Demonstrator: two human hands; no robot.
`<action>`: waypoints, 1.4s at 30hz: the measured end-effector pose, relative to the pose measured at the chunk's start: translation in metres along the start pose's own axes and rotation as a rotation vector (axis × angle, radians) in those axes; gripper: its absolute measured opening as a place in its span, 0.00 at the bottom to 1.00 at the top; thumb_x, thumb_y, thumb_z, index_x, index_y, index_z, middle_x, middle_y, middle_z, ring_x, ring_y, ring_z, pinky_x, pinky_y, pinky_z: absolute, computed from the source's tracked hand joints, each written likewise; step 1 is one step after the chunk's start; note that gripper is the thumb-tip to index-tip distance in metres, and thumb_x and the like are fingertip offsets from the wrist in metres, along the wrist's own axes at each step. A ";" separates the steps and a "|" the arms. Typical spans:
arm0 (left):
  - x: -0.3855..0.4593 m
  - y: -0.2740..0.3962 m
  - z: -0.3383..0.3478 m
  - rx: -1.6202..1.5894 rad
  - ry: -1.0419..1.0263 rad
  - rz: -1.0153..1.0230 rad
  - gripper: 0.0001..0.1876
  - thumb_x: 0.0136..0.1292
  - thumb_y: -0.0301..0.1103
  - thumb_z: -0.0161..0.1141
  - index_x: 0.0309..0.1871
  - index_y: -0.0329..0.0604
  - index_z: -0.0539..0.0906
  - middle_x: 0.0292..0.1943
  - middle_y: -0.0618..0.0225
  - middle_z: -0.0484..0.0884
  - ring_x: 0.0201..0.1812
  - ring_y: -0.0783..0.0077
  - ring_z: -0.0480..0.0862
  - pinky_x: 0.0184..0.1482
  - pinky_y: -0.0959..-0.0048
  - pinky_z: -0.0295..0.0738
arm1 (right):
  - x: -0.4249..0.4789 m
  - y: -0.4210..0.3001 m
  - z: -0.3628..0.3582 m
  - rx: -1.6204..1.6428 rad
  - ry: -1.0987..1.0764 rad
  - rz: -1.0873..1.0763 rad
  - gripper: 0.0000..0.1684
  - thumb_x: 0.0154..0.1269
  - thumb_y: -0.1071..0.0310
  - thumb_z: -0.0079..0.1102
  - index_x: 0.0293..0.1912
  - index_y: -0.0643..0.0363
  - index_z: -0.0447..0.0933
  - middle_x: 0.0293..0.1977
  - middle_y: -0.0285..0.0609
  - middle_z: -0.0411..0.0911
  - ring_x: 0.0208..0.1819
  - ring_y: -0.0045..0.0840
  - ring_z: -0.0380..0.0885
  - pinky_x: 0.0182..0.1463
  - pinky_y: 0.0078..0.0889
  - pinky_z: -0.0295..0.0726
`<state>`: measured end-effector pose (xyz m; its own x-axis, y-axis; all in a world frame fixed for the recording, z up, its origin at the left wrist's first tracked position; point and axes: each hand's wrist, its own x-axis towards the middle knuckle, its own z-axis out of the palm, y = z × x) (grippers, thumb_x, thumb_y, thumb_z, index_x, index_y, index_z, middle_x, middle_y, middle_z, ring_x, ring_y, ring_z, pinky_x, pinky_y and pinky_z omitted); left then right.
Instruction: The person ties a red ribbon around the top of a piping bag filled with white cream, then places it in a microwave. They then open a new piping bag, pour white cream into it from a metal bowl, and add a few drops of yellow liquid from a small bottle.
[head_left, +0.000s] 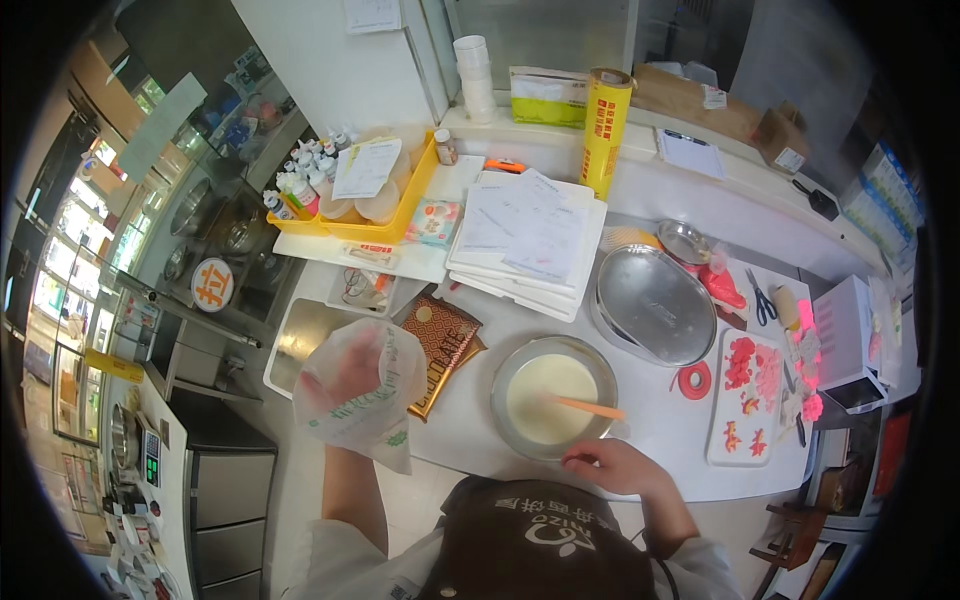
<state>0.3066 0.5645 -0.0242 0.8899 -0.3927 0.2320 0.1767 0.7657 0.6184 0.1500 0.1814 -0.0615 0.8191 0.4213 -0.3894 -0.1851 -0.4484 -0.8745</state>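
Observation:
My left hand (358, 371) is inside a translucent plastic piping bag (401, 367) with green print, held up left of the bowl; its fingers show only dimly through the plastic. A metal bowl (501, 373) stands before me with a pale cream-coloured mixture (547, 390) in it. An orange-handled spatula (589, 407) leans in the mixture, its handle over the bowl's right rim. My right hand (604, 465) is at the bowl's lower right edge, fingers curled, below the handle and apart from it. Chocolate packets (442, 341) lie between the bag and the bowl.
Stacked white trays (457, 262) with papers stand behind the bowl. Round metal pans (656, 304) are at its upper right. Further right lie scissors (763, 300), red tape (691, 381) and a white tray (739, 457) of red and pink pieces. A yellow basket (424, 180) holds bottles.

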 end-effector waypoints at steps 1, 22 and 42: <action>-0.002 0.000 0.005 -0.005 0.077 0.017 0.58 0.60 0.82 0.55 0.73 0.32 0.71 0.69 0.55 0.77 0.69 0.54 0.76 0.72 0.55 0.69 | 0.003 0.002 0.005 -0.002 -0.016 -0.034 0.17 0.77 0.57 0.59 0.53 0.59 0.82 0.42 0.45 0.87 0.44 0.35 0.86 0.52 0.34 0.82; -0.021 0.163 -0.173 -0.108 0.085 0.082 0.61 0.54 0.87 0.54 0.77 0.40 0.70 0.68 0.56 0.78 0.65 0.52 0.77 0.66 0.50 0.71 | 0.186 -0.118 0.100 0.181 -0.173 -0.167 0.14 0.79 0.61 0.59 0.56 0.58 0.81 0.49 0.39 0.86 0.50 0.23 0.83 0.55 0.29 0.80; 0.020 0.321 -0.309 0.428 -0.030 -0.212 0.49 0.63 0.79 0.56 0.61 0.32 0.78 0.51 0.56 0.82 0.48 0.66 0.83 0.51 0.68 0.80 | 0.733 -0.401 0.064 -0.844 0.925 -0.315 0.48 0.60 0.54 0.71 0.75 0.55 0.62 0.66 0.56 0.74 0.73 0.52 0.65 0.77 0.52 0.64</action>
<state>0.5105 0.9598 -0.0528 0.8392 -0.5371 0.0852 0.1583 0.3911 0.9066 0.7896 0.7208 -0.0146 0.8970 0.0520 0.4390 0.2043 -0.9294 -0.3073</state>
